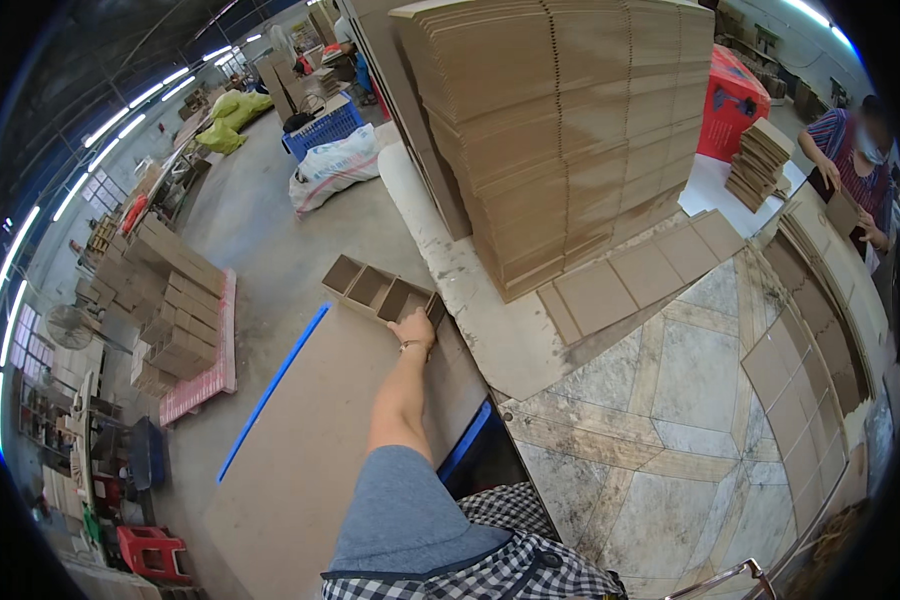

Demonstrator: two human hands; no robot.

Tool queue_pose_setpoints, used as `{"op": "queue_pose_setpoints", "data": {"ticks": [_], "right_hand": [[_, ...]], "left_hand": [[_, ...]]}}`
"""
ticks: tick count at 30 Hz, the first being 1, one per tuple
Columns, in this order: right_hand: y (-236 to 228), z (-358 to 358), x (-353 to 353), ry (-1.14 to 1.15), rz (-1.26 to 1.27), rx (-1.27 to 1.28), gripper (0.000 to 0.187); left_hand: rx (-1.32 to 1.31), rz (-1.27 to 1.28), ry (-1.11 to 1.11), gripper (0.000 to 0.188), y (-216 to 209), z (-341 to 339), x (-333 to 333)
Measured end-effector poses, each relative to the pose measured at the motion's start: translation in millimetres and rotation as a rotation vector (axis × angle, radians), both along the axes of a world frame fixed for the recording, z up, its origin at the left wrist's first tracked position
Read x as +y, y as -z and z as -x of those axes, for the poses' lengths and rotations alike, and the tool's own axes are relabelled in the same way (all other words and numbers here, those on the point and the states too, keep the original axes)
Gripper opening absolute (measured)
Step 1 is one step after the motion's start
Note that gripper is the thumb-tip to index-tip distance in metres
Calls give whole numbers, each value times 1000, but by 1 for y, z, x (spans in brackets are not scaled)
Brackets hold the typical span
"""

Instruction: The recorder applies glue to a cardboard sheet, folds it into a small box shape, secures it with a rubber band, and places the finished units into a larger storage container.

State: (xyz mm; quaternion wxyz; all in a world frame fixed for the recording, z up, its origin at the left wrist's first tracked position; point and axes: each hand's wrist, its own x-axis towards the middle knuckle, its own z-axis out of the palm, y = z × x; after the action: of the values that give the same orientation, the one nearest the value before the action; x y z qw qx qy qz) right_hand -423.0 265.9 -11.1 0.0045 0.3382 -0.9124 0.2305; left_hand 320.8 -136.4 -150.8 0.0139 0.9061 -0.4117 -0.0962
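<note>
My left hand (413, 328) reaches out over a brown cardboard sheet (310, 400) on my left. Its fingers are closed on the near right end of a cardboard divider tray (375, 287), a row of several open compartments. This tray rests at the sheet's far edge. The fingertips are partly hidden by the hand itself. My right hand is out of view.
A tall stack of folded cardboard (570, 130) stands on the table ahead. A flat scored strip (650, 275) lies before it, over a marble-patterned tabletop (670, 390). More cardboard (800, 400) sits at right, near a co-worker (850, 160). Boxes (175, 300) stand on a pink pallet (205, 385).
</note>
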Motion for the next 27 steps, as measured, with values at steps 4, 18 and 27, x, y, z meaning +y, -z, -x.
{"op": "queue_pose_setpoints", "data": {"ticks": [4, 18, 27], "right_hand": [[0, 2, 1, 2, -27, -12, 57], [39, 110, 155, -251, 120, 29, 68], [-70, 20, 69, 219, -433, 205, 69]], "left_hand": [[-2, 94, -19, 24, 17, -4, 2], [-39, 679, 186, 35, -27, 20, 9], [401, 1168, 1151, 25, -204, 238, 28]]}}
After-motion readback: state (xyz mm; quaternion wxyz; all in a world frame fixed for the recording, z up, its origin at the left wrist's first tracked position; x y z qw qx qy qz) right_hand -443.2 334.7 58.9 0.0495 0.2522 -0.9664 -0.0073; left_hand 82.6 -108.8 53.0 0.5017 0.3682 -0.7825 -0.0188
